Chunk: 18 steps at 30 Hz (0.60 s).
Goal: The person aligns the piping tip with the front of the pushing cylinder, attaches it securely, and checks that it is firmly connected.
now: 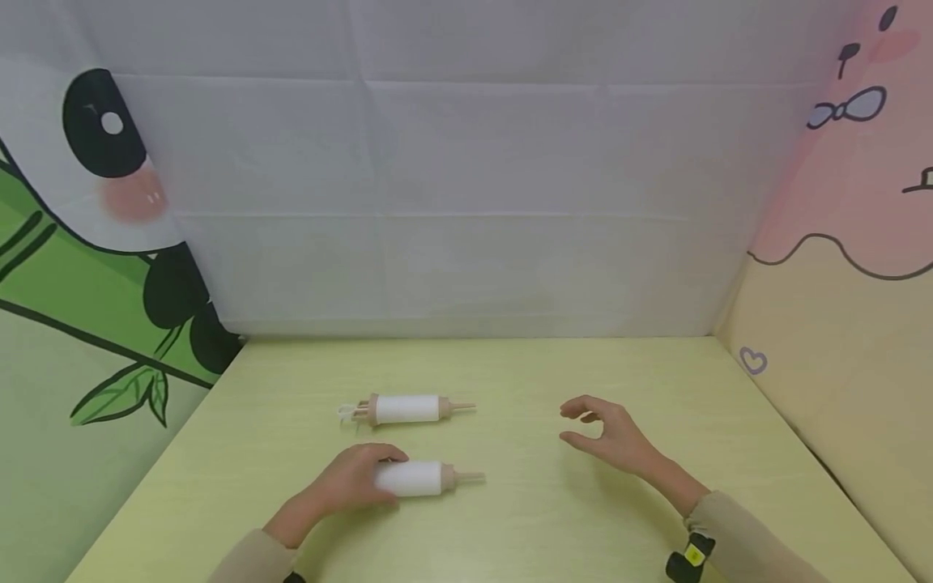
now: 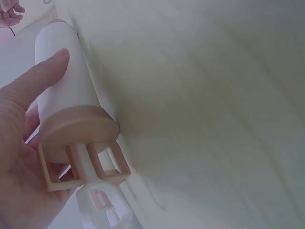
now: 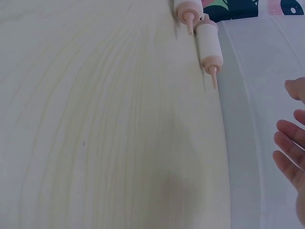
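Note:
My left hand (image 1: 357, 479) grips a white syringe (image 1: 410, 478) by its barrel, low over the table or lying on it; I cannot tell which. In the left wrist view the thumb lies along the white barrel (image 2: 66, 78). Below it show a pinkish collar with square finger loops (image 2: 78, 119) and a white ring handle (image 2: 107, 205). The thin nozzle points right. Farther back, a second similar syringe (image 1: 406, 408) lies on the table, parallel to the first. My right hand (image 1: 611, 433) hovers to the right of both, fingers loosely bent, holding nothing.
A pale yellow wood-grain table (image 1: 525, 526) lies under everything. Behind it hangs a white creased sheet (image 1: 466, 202). Cartoon-printed panels (image 1: 838, 340) flank the table on both sides. A black strap with a yellow mark (image 1: 690, 557) sits on the right wrist.

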### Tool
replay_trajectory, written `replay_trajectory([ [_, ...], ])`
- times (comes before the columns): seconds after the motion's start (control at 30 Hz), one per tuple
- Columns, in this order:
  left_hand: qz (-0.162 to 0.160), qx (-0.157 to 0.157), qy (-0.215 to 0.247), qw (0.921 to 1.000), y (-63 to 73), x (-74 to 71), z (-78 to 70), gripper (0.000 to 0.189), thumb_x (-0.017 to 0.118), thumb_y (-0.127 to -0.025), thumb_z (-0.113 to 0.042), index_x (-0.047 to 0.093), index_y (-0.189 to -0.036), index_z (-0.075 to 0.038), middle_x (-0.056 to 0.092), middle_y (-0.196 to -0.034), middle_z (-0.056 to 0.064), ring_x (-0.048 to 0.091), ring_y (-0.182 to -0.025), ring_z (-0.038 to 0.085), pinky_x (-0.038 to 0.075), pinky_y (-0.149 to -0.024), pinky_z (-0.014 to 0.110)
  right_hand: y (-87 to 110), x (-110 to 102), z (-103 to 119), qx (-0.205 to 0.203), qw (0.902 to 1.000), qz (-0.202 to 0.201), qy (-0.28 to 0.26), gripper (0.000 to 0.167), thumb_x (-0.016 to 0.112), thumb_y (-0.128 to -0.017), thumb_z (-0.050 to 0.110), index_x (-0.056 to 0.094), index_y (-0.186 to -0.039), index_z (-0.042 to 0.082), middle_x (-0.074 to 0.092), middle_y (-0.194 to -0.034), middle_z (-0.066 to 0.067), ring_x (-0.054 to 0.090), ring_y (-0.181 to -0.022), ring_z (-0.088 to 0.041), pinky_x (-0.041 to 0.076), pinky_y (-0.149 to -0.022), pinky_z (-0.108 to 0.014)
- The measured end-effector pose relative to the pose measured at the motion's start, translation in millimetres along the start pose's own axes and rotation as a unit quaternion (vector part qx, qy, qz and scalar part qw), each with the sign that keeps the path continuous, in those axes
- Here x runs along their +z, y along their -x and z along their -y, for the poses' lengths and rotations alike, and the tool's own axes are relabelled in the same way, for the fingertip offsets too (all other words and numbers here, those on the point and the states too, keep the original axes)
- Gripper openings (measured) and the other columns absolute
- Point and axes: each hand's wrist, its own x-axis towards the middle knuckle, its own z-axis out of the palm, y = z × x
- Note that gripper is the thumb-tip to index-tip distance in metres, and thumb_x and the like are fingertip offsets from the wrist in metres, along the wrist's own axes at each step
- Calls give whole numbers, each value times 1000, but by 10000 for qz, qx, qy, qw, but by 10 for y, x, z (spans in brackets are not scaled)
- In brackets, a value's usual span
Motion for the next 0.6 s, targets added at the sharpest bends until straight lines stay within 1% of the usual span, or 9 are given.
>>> replay_trajectory([
  [0.13, 7, 5, 65, 10000, 0, -10, 1, 51, 83, -59, -25, 65, -103, -10, 65, -98, 1, 59, -87, 15, 48, -73, 31, -17, 9, 50, 44, 9999, -22, 125, 29, 72, -77, 11, 60, -104, 10, 63, -99, -1, 60, -91, -18, 50, -76, -37],
  [0.27, 42, 47, 94, 9999, -9, -25, 5, 52, 83, -59, -25, 65, -105, -9, 65, -98, 1, 59, -87, 15, 48, -74, 31, -45, -41, 242, -20, 9997, -33, 226, 28, 72, -75, 5, 61, -101, 4, 64, -96, -5, 60, -88, -17, 51, -74, -33],
  [0.37, 70, 24, 126, 9999, -14, -40, 0, 53, 83, -59, -27, 64, -106, -9, 65, -99, 1, 59, -87, 15, 48, -74, 31, -63, -86, 366, -85, 9996, -4, 283, 27, 71, -75, 3, 60, -100, 2, 64, -95, -7, 60, -87, -17, 51, -73, -32],
  [0.47, 77, -93, 156, 9998, -16, -64, -16, 55, 83, -60, -31, 64, -107, -10, 65, -100, 1, 59, -87, 17, 48, -74, 31, -60, -82, 327, -63, 9995, 7, 300, 28, 71, -76, 3, 60, -101, 2, 64, -96, -8, 60, -88, -17, 51, -73, -33],
  [0.6, 53, -315, 213, 9993, -21, -118, -32, 56, 81, -62, -35, 63, -109, -11, 64, -103, 1, 59, -89, 21, 47, -72, 32, -38, -48, 135, -17, 9995, -24, 320, 29, 72, -76, 8, 61, -103, 6, 64, -98, -5, 60, -89, -19, 51, -74, -36],
])
